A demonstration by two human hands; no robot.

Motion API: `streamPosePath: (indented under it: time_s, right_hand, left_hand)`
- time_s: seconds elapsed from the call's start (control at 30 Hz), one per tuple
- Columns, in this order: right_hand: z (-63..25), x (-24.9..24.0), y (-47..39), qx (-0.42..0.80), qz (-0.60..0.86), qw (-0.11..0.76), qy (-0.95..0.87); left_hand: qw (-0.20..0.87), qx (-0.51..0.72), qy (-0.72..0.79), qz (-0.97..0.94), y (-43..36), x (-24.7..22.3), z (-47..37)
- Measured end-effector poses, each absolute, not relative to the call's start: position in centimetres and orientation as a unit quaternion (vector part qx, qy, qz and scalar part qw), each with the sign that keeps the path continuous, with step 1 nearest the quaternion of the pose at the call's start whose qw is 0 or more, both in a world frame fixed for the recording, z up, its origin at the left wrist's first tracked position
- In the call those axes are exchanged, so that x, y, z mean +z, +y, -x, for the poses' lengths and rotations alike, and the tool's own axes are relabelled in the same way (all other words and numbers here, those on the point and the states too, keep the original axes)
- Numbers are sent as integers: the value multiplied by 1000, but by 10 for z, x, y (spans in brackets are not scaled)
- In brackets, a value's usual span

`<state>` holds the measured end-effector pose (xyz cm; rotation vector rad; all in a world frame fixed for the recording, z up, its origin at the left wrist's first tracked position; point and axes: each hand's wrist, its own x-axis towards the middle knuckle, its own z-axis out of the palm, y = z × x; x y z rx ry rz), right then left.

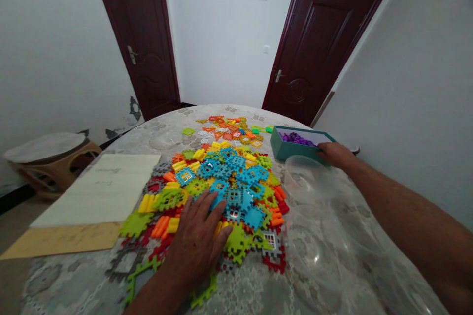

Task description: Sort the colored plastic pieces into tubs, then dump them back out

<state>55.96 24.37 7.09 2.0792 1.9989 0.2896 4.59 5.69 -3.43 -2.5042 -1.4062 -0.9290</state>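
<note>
A large pile of interlocking plastic pieces (236, 172) in blue, green, yellow, orange, red and grey covers the middle of the table. My left hand (195, 241) rests on the pile's near side, fingers spread, gripping nothing. At the right, my right hand (334, 154) is at the near right corner of a teal box (295, 150), its fingers closed on the rim. Purple pieces (295, 139) lie inside that box. Behind the big pile is a looser group of orange, yellow and white pieces (227, 133).
Clear plastic containers (306, 177) stand at the right, below the box. Cream paper (99, 187) and a brown sheet (66, 242) lie on the left of the patterned tablecloth (258, 290). A stool (55, 152) stands left of the table.
</note>
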Motion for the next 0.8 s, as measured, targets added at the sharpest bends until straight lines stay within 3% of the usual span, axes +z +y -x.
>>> streamPosePath:
  time_s: [0.3, 0.53, 0.8]
  right_hand:
    - [-538, 104, 242, 176, -727, 87, 658]
    - [-493, 174, 207, 238, -715, 71, 653]
    - [-381, 252, 130, 277, -610, 84, 738]
  left_hand:
    - [61, -317, -474, 819, 58, -31, -46]
    - [54, -320, -485, 812, 57, -27, -48]
    - [34, -362, -479, 799, 65, -28, -43]
